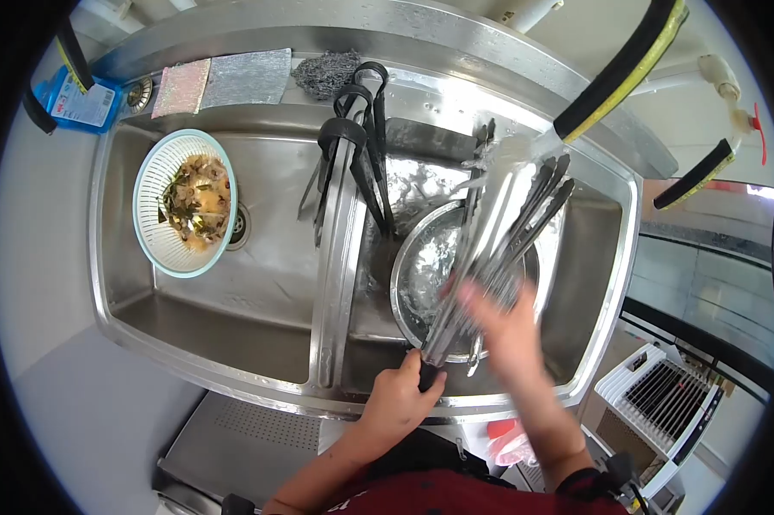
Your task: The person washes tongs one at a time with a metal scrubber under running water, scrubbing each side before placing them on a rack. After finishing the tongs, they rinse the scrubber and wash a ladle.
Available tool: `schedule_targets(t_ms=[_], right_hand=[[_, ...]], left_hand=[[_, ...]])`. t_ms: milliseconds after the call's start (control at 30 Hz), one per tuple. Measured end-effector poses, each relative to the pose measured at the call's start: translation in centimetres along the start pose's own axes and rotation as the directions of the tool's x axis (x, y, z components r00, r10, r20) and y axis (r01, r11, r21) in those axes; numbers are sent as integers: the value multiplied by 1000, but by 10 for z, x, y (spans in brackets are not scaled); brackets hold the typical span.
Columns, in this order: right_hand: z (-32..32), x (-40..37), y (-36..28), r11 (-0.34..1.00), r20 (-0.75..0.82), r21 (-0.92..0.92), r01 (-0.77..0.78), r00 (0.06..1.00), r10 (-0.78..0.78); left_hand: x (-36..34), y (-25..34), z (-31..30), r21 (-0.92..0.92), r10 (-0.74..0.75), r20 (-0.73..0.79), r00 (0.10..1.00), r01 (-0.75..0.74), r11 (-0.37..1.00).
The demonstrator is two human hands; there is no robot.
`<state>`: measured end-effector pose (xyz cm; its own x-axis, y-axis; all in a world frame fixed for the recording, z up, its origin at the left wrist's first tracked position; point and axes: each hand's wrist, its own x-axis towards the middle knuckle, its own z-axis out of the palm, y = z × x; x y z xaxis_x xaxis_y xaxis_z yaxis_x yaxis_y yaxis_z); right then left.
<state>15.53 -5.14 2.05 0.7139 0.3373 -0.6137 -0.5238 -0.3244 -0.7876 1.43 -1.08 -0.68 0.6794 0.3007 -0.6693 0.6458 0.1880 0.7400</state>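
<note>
My left hand [402,396] is closed around the black handle end of metal tongs [445,335], which slant up to the right over the right sink basin. My right hand [503,330] is smeared by motion against the tongs' lower half; its grip does not show clearly. A stream of water [509,184] from the tap runs over the metal. Below lies a round metal bowl [397,296] with water in it, partly hidden by the tongs and my right hand. Several dark metal ends [552,189] fan out beside the stream.
More black-handled tongs [342,130] hang over the sink divider [329,300]. In the left basin a pale strainer basket [147,210] holds food scraps beside the drain [239,227]. Steel wool [327,75], cloths [245,77] and a blue bottle [82,101] line the back ledge.
</note>
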Motion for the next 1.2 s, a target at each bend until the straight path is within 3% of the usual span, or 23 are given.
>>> schedule_targets(t_ms=[33, 67, 133, 233, 267, 300, 333, 400, 433, 467, 500, 533, 600, 667, 733, 800, 933, 1000, 1033, 1067, 1100, 1133, 1200], right_hand=[[-13, 33, -8, 990, 19, 80, 120, 992, -122], [-18, 60, -31, 976, -78, 55, 209, 976, -205], [-30, 104, -57, 963, 71, 196, 185, 977, -202], [-16, 60, -29, 981, 85, 192, 19, 996, -36], [-14, 45, 2, 986, 141, 165, -37, 990, 14], [-9, 23, 27, 995, 91, 11, -102, 991, 100], [5, 2, 17, 950, 217, 215, -225, 960, 178], [-2, 20, 8, 987, 156, 114, -114, 983, 96], [-11, 51, 8, 995, 154, 86, 44, 986, -57], [-7, 67, -23, 993, 127, 111, 38, 991, -52], [-12, 94, -36, 992, -52, 108, 70, 997, -65], [-14, 105, -53, 978, 139, 202, 49, 987, -78], [-9, 88, -53, 963, 84, 268, 26, 995, -50], [-11, 65, -1, 985, 208, 172, 17, 977, -53], [9, 10, 15, 972, 119, 217, -92, 991, 67], [1, 18, 11, 976, 166, 211, -62, 986, 27], [-21, 45, -25, 928, 163, 371, 30, 982, -97], [-26, 29, -24, 901, 105, 427, 72, 986, -129], [-26, 18, -23, 897, 79, 427, 114, 984, -163], [-27, 11, -20, 897, 78, 426, 117, 983, -165], [-28, 5, -17, 873, 108, 467, 143, 970, -216], [-30, 0, -15, 847, 135, 504, 169, 953, -271], [-34, 1, -7, 855, 161, 483, 188, 941, -298]], left_hand=[[-4, -6, 7, -9, 16, 26, 1000, -16, 1000], [-7, -9, 12, -18, 34, 51, 998, -33, 999], [-10, -7, 14, -61, 57, 83, 995, -52, 997], [-2, 1, 6, -112, 29, 98, 995, -18, 994], [1, 6, 3, -174, 22, 74, 997, -9, 985], [3, 9, 1, -234, 13, 49, 999, -1, 972], [6, 6, 0, -242, 11, 46, 999, 0, 970], [8, -5, -3, -135, 74, 72, 995, -64, 989], [8, -4, 0, -141, 53, 77, 996, -42, 989], [7, -3, 3, -142, 55, 80, 995, -43, 989], [7, -2, 6, -143, 106, 67, 992, -96, 985], [6, -1, 7, -143, 153, 55, 987, -144, 979], [4, 5, 7, -166, 109, 80, 991, -95, 982], [13, 11, 4, -202, 94, 92, 991, -74, 977], [15, 9, 1, -206, 82, 42, 996, -72, 976], [15, 10, -1, -129, 71, 55, 996, -64, 990], [7, 11, 6, -51, 166, 97, 981, -162, 986], [8, 3, 2, 28, 447, 7, 895, -447, 894], [18, -9, 2, -42, 587, -137, 798, -597, 801], [21, -16, 1, -35, 519, -236, 821, -541, 840], [23, -22, 2, -351, 235, -123, 964, -264, 898], [26, -26, 4, -593, -27, 85, 996, 72, 802], [35, -39, 1, -557, 28, 512, 859, 307, 772]])
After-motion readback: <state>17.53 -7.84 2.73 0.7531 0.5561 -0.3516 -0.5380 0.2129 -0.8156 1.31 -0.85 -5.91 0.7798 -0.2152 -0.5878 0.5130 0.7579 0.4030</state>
